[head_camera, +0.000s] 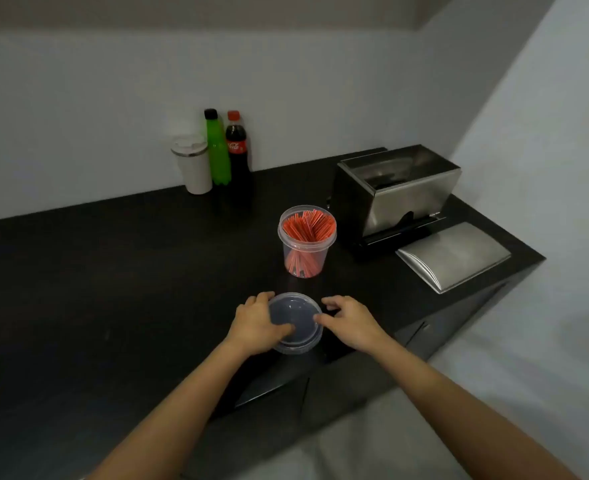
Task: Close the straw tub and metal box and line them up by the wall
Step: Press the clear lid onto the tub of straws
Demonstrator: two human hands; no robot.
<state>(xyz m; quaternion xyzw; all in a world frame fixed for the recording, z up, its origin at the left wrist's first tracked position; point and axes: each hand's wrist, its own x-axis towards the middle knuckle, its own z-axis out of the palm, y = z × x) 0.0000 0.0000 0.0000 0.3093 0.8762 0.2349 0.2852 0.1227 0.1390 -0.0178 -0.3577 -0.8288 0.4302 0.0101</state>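
Black and matte, the surface runs into a corner of pale walls, with a white cup, a green bottle and a cola bottle at the far wall. The open straw tub stands mid-surface, the open metal box just right of it, its lid lying nearer. At the near edge, the left hand grips the clear tub lid while the right hand touches its rim, fingers loosely spread.

Straw tub left of metal box; lid before tub.
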